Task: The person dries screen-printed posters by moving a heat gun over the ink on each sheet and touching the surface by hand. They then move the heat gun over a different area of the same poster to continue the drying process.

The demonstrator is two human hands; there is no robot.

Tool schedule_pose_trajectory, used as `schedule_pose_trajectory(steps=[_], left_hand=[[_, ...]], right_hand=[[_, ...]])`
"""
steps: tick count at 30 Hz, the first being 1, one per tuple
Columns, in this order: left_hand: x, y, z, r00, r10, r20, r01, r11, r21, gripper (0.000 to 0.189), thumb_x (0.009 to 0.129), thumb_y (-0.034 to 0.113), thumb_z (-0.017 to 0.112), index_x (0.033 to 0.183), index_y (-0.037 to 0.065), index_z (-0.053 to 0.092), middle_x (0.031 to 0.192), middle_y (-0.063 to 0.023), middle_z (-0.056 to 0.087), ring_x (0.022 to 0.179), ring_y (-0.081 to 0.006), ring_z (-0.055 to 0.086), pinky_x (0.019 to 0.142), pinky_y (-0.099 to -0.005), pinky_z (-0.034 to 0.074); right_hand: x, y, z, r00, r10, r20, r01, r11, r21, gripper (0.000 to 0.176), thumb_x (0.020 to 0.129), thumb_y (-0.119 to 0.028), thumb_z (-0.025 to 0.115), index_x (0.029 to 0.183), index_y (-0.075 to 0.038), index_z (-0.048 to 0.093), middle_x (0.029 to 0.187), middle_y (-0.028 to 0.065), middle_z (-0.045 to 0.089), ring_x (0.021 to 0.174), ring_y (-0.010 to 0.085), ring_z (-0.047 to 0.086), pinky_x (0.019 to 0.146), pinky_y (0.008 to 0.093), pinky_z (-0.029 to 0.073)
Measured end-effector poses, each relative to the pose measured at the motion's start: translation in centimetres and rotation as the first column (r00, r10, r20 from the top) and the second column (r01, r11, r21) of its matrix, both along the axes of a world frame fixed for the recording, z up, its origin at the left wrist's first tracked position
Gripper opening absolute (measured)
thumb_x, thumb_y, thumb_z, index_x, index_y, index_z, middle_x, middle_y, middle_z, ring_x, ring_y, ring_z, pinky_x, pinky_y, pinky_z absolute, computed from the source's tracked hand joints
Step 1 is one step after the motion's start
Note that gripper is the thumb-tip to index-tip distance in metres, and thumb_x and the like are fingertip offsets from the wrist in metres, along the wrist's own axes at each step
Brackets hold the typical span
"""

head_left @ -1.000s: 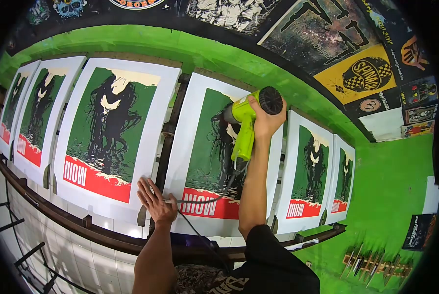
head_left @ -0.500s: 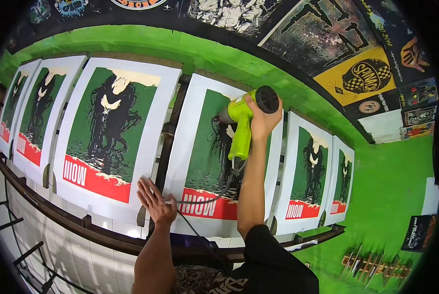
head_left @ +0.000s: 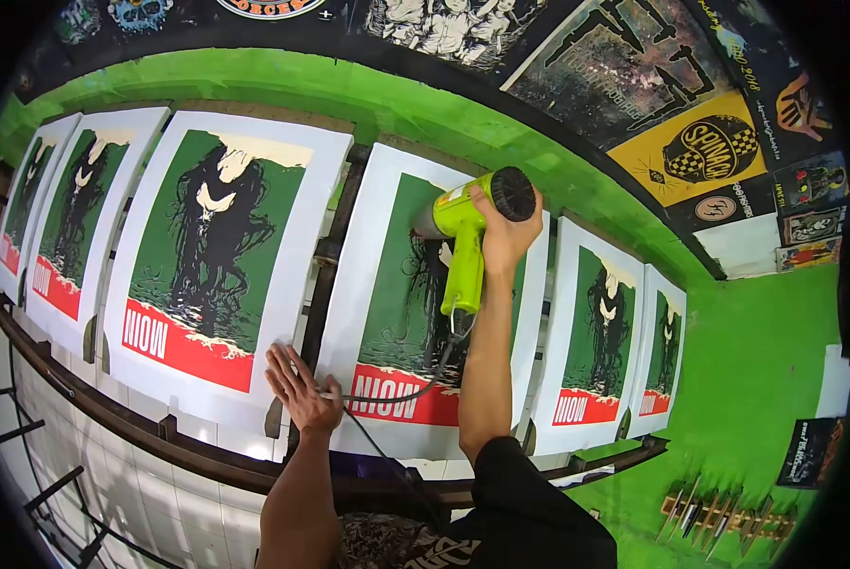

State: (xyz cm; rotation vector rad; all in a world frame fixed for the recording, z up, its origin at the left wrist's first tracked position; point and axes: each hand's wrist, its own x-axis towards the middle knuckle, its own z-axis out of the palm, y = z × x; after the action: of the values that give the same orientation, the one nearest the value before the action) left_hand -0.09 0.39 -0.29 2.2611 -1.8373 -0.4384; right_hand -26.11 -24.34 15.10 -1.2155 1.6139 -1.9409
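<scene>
A lime-green heat gun [head_left: 463, 242] is gripped in my right hand [head_left: 508, 228], its nozzle angled left over a printed sheet [head_left: 382, 303] of black figure, green ground and red lower band. The gun hides part of that print. Fingers outstretched, my left hand [head_left: 304, 391] rests at the lower right corner of the neighbouring printed sheet [head_left: 287, 247]. The grey cord [head_left: 397, 396] loops from the gun's handle across the print to my left thumb, then a dark length drops toward my body. Whether the thumb pinches it is hard to see.
More matching prints [head_left: 600, 332] stand in the row on both sides. A dark metal rail [head_left: 216, 465] runs along the near edge. Behind rises a green wall [head_left: 738, 351] with posters [head_left: 691, 152]. Several tools hang on a wooden rack [head_left: 729, 512] at lower right.
My right hand and the heat gun have shifted slightly left over the print, and the cord's loop has moved with them. My left hand stays in place.
</scene>
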Motion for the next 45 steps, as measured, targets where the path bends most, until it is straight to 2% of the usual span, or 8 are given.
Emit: schedule_pose_trajectory(steps=[12, 24, 26, 33, 35, 39, 42, 45], left_hand=[[0.0, 0.1, -0.1, 1.000, -0.012, -0.012, 0.011, 0.999, -0.053, 0.095, 0.089, 0.030, 0.054, 0.163, -0.004, 0.006, 0.171, -0.0275, 0.006, 0.160, -0.0402, 0.001, 0.129, -0.0556, 0.000], [-0.1, 0.1, -0.2, 0.999, -0.002, -0.042, 0.000, 0.999, -0.052, 0.099, 0.086, 0.028, 0.058, 0.164, -0.003, 0.006, 0.171, -0.0282, 0.006, 0.160, -0.0426, 0.001, 0.128, -0.0581, 0.002], [0.0, 0.1, -0.2, 0.999, -0.005, -0.035, 0.003, 0.998, -0.056, 0.098, 0.086, 0.028, 0.058, 0.164, -0.003, 0.006, 0.171, -0.0281, 0.006, 0.160, -0.0426, 0.001, 0.128, -0.0582, 0.002], [-0.1, 0.2, -0.2, 1.000, -0.007, -0.020, 0.006, 0.999, -0.050, 0.096, 0.088, 0.029, 0.055, 0.164, -0.003, 0.006, 0.171, -0.0275, 0.005, 0.160, -0.0403, 0.000, 0.129, -0.0563, 0.001], [0.0, 0.0, -0.1, 0.999, -0.005, -0.040, 0.003, 0.998, -0.060, 0.098, 0.086, 0.027, 0.057, 0.164, -0.003, 0.006, 0.171, -0.0276, 0.005, 0.160, -0.0418, 0.000, 0.128, -0.0574, 0.002], [-0.2, 0.1, -0.1, 0.999, -0.003, -0.034, 0.001, 0.999, -0.046, 0.099, 0.086, 0.028, 0.057, 0.164, -0.003, 0.005, 0.171, -0.0276, 0.005, 0.160, -0.0415, 0.000, 0.129, -0.0571, 0.001], [0.0, 0.1, -0.1, 1.000, 0.003, -0.028, -0.004, 0.999, -0.032, 0.099, 0.086, 0.028, 0.057, 0.164, -0.003, 0.004, 0.171, -0.0277, 0.005, 0.160, -0.0413, 0.000, 0.129, -0.0571, 0.001], [0.0, 0.1, 0.0, 0.999, -0.001, -0.033, 0.000, 0.999, -0.037, 0.098, 0.087, 0.028, 0.057, 0.164, -0.003, 0.004, 0.171, -0.0276, 0.004, 0.160, -0.0412, -0.001, 0.129, -0.0569, 0.001]], right_hand=[[0.8, 0.1, -0.2, 0.997, -0.045, -0.060, 0.045, 0.999, -0.001, 0.061, 0.069, -0.004, 0.095, 0.119, 0.003, 0.061, 0.106, 0.0070, 0.068, 0.095, 0.0169, 0.066, 0.090, 0.0308, 0.054], [1.1, 0.9, 0.3, 0.993, 0.107, 0.053, -0.109, 0.993, 0.049, 0.064, 0.067, -0.004, 0.096, 0.120, 0.003, 0.060, 0.107, 0.0071, 0.068, 0.096, 0.0164, 0.066, 0.092, 0.0314, 0.054], [1.5, 0.6, -0.2, 0.998, -0.011, -0.060, 0.012, 1.000, 0.023, 0.065, 0.067, -0.003, 0.095, 0.121, 0.003, 0.060, 0.107, 0.0073, 0.068, 0.096, 0.0164, 0.066, 0.092, 0.0318, 0.055], [0.7, 0.7, -0.3, 0.999, 0.053, 0.001, -0.053, 0.998, 0.035, 0.064, 0.068, -0.005, 0.095, 0.122, 0.004, 0.060, 0.108, 0.0079, 0.069, 0.096, 0.0169, 0.066, 0.093, 0.0328, 0.054], [1.2, 0.6, 0.2, 0.993, 0.003, -0.119, 0.001, 0.999, 0.039, 0.064, 0.068, -0.007, 0.095, 0.121, 0.004, 0.060, 0.108, 0.0080, 0.068, 0.096, 0.0172, 0.066, 0.093, 0.0326, 0.054], [0.7, 0.5, -0.1, 0.995, 0.104, 0.001, -0.104, 0.993, 0.061, 0.063, 0.068, -0.008, 0.096, 0.120, 0.003, 0.061, 0.107, 0.0081, 0.068, 0.095, 0.0173, 0.066, 0.092, 0.0325, 0.054], [1.4, 0.3, -0.3, 0.995, -0.035, -0.093, 0.035, 0.999, -0.006, 0.062, 0.068, -0.007, 0.096, 0.118, 0.003, 0.062, 0.107, 0.0080, 0.068, 0.095, 0.0170, 0.066, 0.091, 0.0323, 0.054], [1.1, 0.8, 0.2, 0.995, 0.091, -0.028, -0.090, 0.994, 0.057, 0.063, 0.067, -0.007, 0.096, 0.118, 0.003, 0.062, 0.107, 0.0082, 0.068, 0.095, 0.0167, 0.066, 0.091, 0.0323, 0.054]])
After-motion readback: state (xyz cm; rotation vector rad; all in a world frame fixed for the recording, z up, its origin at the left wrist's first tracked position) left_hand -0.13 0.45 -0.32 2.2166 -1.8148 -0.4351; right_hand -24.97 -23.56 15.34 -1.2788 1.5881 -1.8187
